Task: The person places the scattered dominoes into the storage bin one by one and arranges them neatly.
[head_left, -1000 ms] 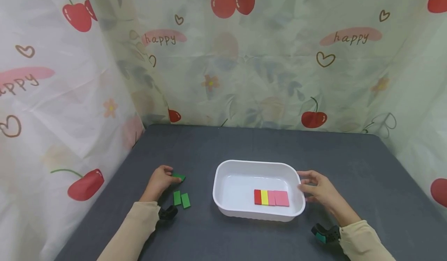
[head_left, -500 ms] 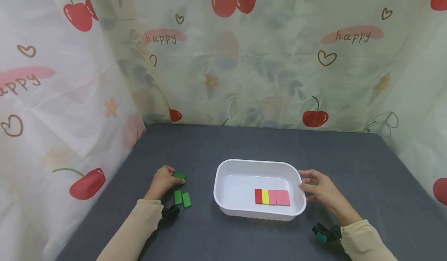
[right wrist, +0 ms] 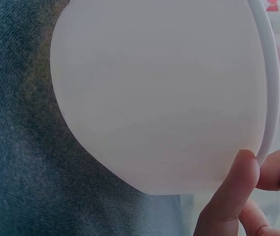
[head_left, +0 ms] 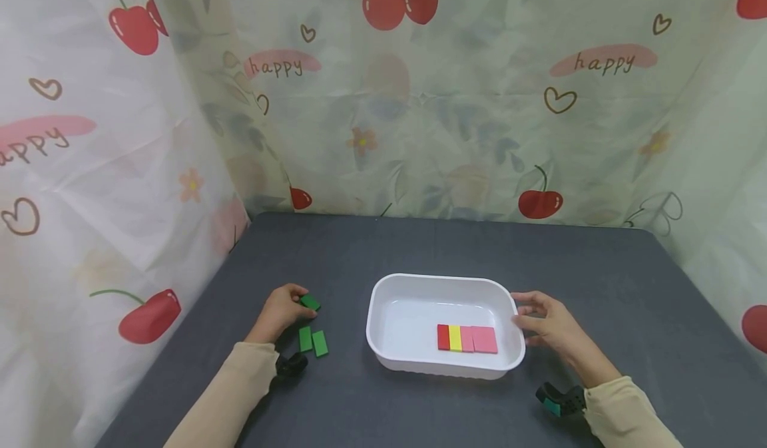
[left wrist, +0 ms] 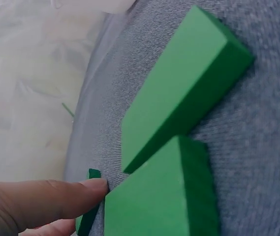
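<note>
My left hand [head_left: 281, 311] is at the left of the table, its thumb and forefinger pinching a small green block [head_left: 309, 301]. In the left wrist view the thumb covers part of that green block [left wrist: 86, 221]. Two more green blocks, one [head_left: 305, 339] beside the other [head_left: 320, 343], lie just nearer me; both loom large in that view. My right hand [head_left: 548, 321] holds the right end of a white plastic basin [head_left: 401, 355], thumb against the outer wall [right wrist: 154, 98] just under the rim, other fingers at the rim's far side.
Inside the basin, a red block [head_left: 443, 337], a yellow block [head_left: 455, 339] and pink blocks [head_left: 484, 340] lie side by side in a row. Dark grey cloth covers the table [head_left: 413, 245]. A cherry-printed curtain [head_left: 455, 135] encloses its back and sides.
Between my left thumb and forefinger the green block has turned, and more of it shows. That hand has shifted slightly right. My right hand and the basin have stayed in place.
</note>
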The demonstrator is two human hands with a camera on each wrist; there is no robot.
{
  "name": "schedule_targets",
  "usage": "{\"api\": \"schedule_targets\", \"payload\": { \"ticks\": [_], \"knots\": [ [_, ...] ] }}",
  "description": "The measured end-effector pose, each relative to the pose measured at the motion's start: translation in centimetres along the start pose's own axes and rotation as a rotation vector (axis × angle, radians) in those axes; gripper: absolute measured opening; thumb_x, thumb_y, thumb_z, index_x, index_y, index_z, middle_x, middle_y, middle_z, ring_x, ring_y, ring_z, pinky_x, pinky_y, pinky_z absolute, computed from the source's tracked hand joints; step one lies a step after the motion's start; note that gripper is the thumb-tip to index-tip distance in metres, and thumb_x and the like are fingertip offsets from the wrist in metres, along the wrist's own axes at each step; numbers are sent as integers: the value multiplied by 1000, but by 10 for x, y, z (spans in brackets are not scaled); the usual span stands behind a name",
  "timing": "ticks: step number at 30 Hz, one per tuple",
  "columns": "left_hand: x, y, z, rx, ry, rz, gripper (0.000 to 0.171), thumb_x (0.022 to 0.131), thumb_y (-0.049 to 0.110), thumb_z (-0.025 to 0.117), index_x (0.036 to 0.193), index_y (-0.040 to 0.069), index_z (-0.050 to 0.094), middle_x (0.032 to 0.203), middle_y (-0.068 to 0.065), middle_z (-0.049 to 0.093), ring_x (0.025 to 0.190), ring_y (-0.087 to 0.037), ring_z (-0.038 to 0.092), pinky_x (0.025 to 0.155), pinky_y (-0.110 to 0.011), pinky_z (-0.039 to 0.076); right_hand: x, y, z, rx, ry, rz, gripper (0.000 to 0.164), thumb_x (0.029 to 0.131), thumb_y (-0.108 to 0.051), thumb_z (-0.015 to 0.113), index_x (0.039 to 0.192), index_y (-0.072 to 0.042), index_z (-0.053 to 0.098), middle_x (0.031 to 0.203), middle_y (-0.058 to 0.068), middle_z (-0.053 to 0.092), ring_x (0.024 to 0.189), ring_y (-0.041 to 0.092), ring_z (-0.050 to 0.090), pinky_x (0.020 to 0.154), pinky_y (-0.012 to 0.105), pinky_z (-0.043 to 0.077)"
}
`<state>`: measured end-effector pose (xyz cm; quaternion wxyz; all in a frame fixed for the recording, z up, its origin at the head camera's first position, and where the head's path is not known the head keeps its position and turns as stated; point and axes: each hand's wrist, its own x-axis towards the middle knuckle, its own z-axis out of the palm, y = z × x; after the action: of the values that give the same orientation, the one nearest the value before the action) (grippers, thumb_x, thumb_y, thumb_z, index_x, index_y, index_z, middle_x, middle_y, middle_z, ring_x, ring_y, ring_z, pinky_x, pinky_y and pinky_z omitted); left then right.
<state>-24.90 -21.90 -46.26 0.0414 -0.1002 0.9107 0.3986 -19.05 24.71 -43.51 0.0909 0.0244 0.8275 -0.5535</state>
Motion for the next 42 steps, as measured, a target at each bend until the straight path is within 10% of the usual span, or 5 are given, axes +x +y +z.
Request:
{"api": "schedule_targets", "payload": {
  "ticks": [29,42],
  "knots": [
    [0,-2,-4,-52,-11,-29,47,68,5,79,108,0,56,104,-16,56,90,-27,53,76,-40,43,0,1,0,-27,8,-21,56,83,-13,67,131,2,43,100,14,53,85,22,55,65,37,53],
    [-11,22,-10,-113,-95,56,51,70,11,79,114,3,56,109,-15,57,96,-26,55,79,-41,45,1,4,-1,-25,12,-31,56,82,-16,69,130,0,44,99,13,54,84,19,56,64,36,53]
  ]
}}
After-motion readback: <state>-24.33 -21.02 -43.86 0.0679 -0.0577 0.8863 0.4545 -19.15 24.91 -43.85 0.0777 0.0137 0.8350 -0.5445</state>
